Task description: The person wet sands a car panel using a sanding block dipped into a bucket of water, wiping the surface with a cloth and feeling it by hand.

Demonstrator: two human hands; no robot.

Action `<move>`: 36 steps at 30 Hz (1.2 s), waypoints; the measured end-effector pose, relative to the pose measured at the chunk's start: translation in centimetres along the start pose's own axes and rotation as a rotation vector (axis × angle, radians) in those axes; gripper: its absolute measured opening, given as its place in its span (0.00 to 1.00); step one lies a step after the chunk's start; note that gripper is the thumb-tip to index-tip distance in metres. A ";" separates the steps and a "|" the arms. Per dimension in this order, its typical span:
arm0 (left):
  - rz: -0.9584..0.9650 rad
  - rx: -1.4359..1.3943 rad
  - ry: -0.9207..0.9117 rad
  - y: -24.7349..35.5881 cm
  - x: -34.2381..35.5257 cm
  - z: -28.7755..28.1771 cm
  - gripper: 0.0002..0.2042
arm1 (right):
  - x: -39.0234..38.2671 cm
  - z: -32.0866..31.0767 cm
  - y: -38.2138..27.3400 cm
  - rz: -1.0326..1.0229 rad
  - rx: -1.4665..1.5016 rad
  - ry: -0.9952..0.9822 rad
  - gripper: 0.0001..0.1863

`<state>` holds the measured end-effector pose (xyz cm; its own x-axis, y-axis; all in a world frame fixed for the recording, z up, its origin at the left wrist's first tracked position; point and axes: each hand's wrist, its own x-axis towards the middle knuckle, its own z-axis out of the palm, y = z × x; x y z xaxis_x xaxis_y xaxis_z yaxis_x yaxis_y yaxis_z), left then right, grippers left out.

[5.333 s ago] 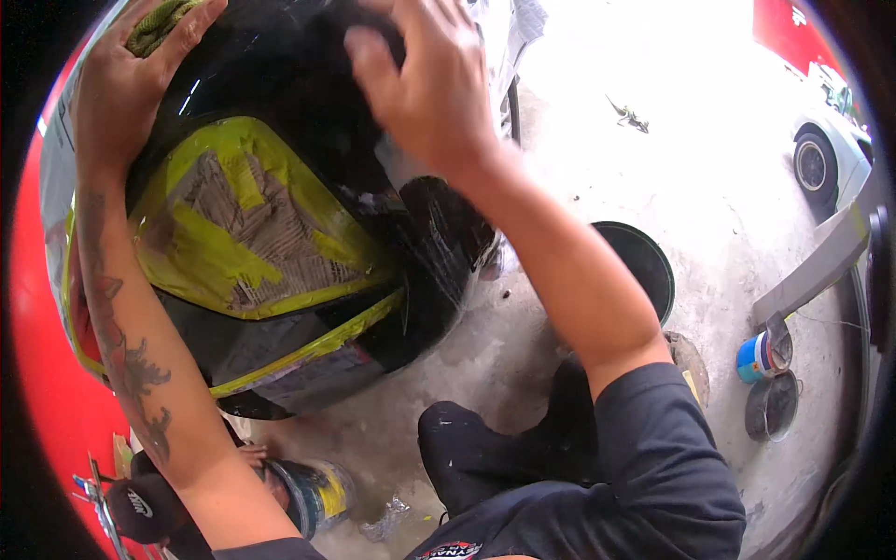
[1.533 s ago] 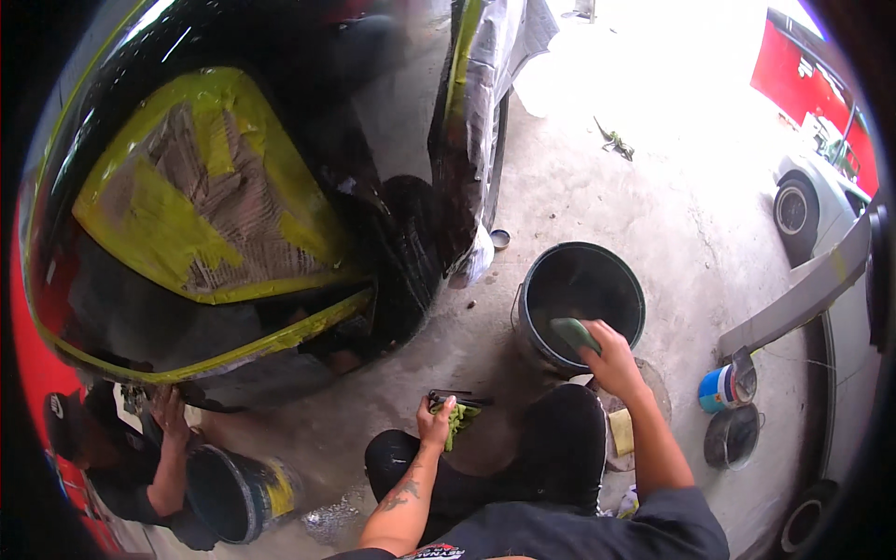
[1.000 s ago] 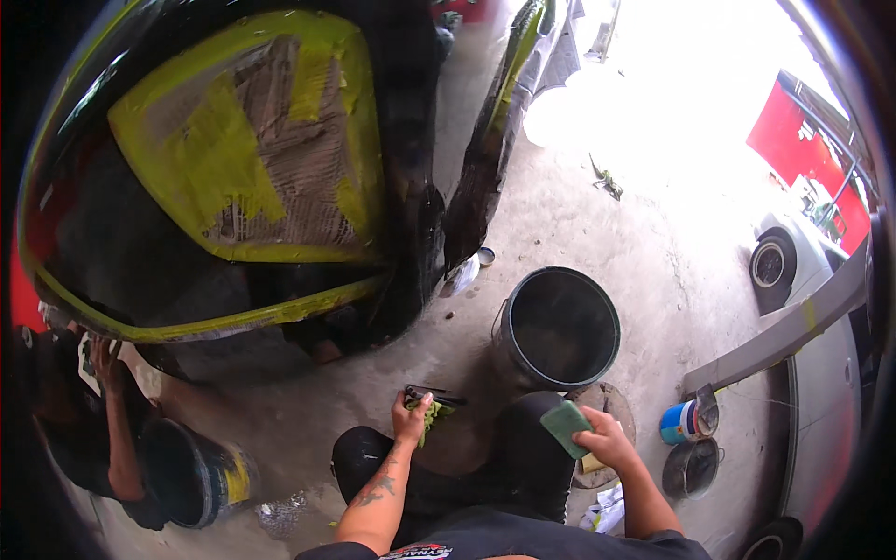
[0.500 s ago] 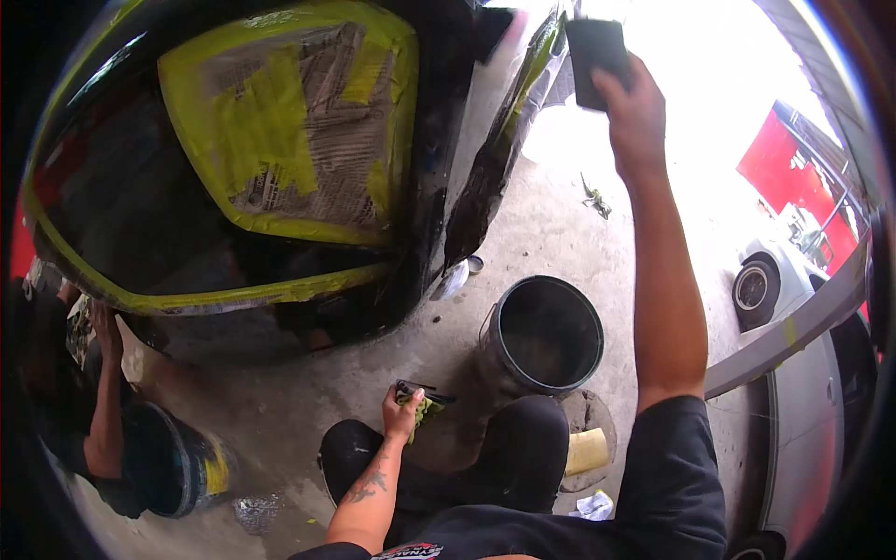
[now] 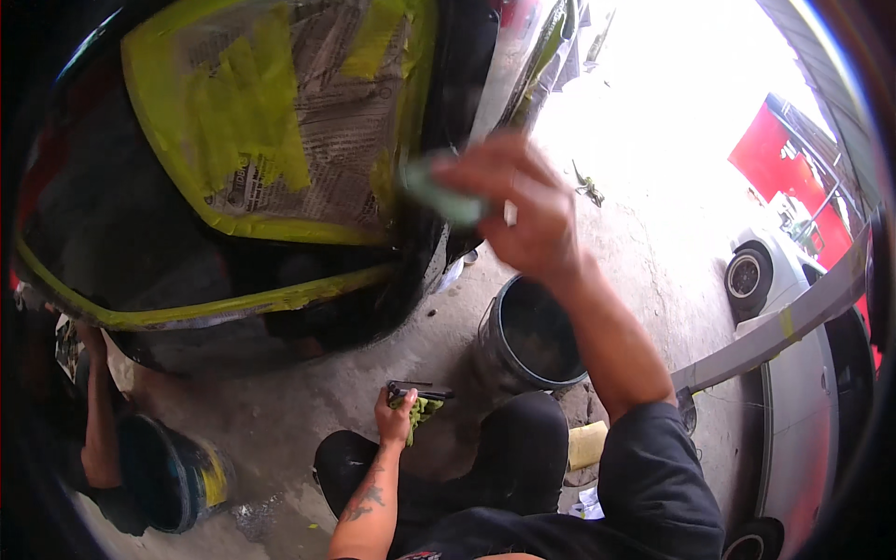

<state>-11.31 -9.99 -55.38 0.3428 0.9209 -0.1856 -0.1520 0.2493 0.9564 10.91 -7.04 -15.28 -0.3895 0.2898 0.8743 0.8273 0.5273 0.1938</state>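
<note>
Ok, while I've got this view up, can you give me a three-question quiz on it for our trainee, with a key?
1. Which does the right hand hold?
a) a spray gun
b) a green pad
c) a hammer

2. True or false: the left hand holds a green cloth.

3. Fill in the blank: the newspaper on the dark car body is edged with yellow-green ____.

Key:
1. b
2. True
3. tape
</note>
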 end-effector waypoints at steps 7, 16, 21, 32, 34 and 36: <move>0.004 0.079 0.019 -0.9 0.5 0.7 0.17 | -21.1 -6.8 -10.0 1.030 0.090 -0.328 0.23; 0.011 0.024 -0.028 -1.5 0.9 1.5 0.25 | -18.3 -12.9 -17.5 1.035 0.193 -1.121 0.25; 0.087 0.041 -0.097 -1.8 1.2 1.4 0.21 | -8.7 -12.4 -9.8 0.695 -0.173 -0.750 0.22; 0.081 0.004 0.004 -3.7 1.4 1.0 0.20 | 14.6 -5.1 1.8 -0.173 -0.458 0.002 0.17; 0.093 0.011 0.017 -3.0 1.5 0.7 0.19 | 12.6 -3.4 1.1 -0.027 -0.317 -0.009 0.17; 0.101 0.013 0.020 -2.2 1.2 0.9 0.19 | 9.9 -2.9 1.8 -0.252 -0.536 0.154 0.17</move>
<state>-9.74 -9.67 -57.55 0.3080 0.9469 -0.0924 -0.1726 0.1511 0.9733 9.71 -5.51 -5.01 -0.5698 0.0682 0.8189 0.8214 0.0779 0.5650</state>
